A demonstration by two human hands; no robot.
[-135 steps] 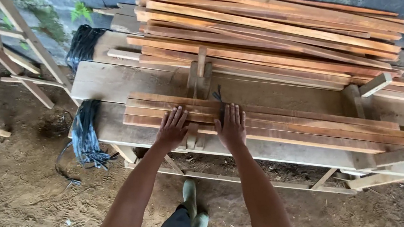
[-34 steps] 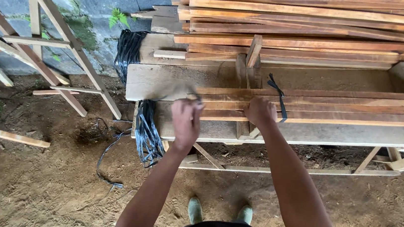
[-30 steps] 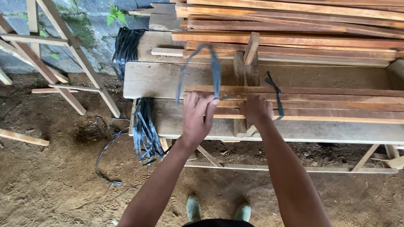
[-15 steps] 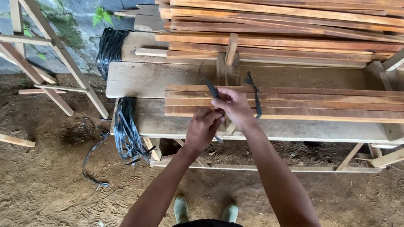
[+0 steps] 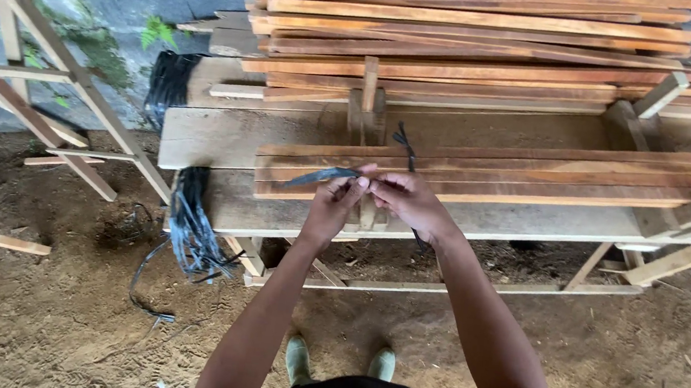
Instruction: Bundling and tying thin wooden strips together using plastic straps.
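Left hand (image 5: 334, 206) and right hand (image 5: 403, 198) pinch a thin black plastic strap (image 5: 322, 174) at its ends, fingers closed. Strap looks light, floppy, slippery; it loops the stiff reddish wooden slat bundle (image 5: 527, 175) on the plank bench (image 5: 215, 133).

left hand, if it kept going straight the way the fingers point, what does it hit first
Probably the near bundle of wooden slats on the bench; the left hand already pinches the black strap just before it. Depth is unclear.

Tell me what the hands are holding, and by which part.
Both hands, left hand and right hand, pinch a black strap near its ends, beside the wooden slats.
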